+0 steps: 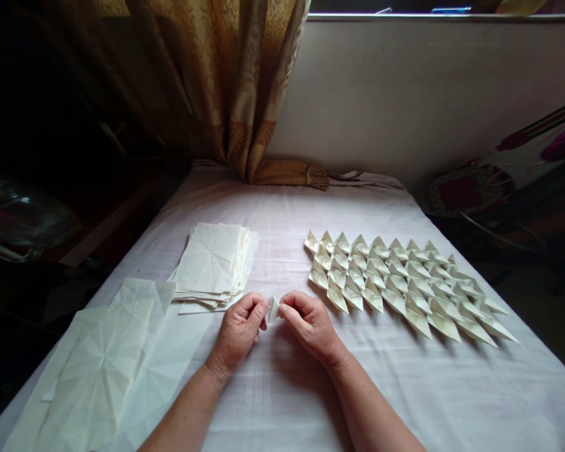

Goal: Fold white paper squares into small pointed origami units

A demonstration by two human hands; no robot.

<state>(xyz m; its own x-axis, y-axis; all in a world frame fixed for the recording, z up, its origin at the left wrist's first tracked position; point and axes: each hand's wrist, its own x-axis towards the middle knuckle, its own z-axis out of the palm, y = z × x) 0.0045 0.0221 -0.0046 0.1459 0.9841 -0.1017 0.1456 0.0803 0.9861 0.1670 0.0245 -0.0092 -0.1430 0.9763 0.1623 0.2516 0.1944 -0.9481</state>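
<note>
Between my two hands is a small folded piece of white paper (274,309), held above the cloth near the middle of the view. My left hand (241,328) pinches its left side with thumb and fingers. On the other side, my right hand (309,323) grips the paper's right edge between thumb and forefinger. Part of the piece is hidden by my fingertips. Just beyond my left hand lies a stack of creased paper squares (209,258). To the right of my right hand stand several rows of folded paper boats (395,276), set close together.
Larger creased sheets (98,364) lie overlapping at the left front of the cloth-covered table (282,213). A gold curtain (245,81) hangs down onto the far edge, before a pale wall (405,88). Dark clutter flanks both sides.
</note>
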